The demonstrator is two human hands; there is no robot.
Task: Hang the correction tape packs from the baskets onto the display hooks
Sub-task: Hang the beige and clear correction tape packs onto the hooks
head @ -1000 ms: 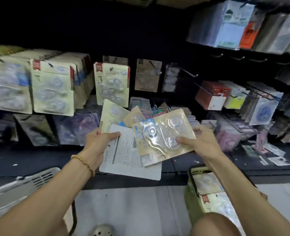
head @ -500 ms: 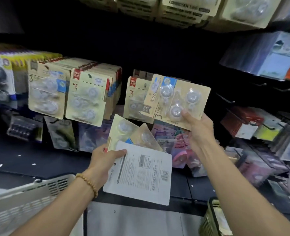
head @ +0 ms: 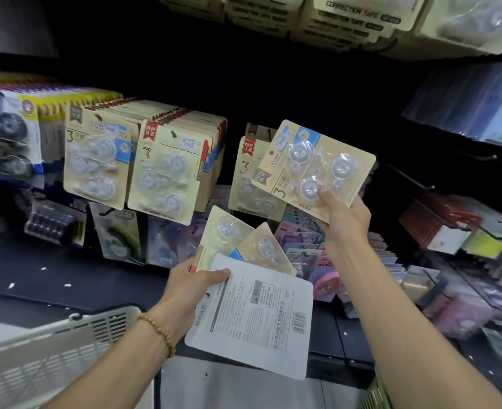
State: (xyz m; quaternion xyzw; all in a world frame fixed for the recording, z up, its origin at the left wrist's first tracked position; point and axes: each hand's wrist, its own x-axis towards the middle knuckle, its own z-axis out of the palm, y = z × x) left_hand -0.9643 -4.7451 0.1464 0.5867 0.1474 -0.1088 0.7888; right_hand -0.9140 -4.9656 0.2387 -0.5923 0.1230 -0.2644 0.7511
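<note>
My right hand grips the lower edge of a beige correction tape pack with three clear dispensers, tilted and held up in front of a hanging pack on a display hook. My left hand holds a fan of packs lower down: the nearest one shows its white printed back, and two beige fronts stick out behind it. Full rows of the same packs hang to the left.
A white plastic basket sits at lower left; the rim of a green basket shows at the bottom right. More correction tape packs hang overhead. Other stationery fills hooks on the right, and a dark shelf runs below.
My right hand lifted its pack from beside the fan in my left hand up to the hanging row. The view tilted upward, and the green basket slid nearly out of view.
</note>
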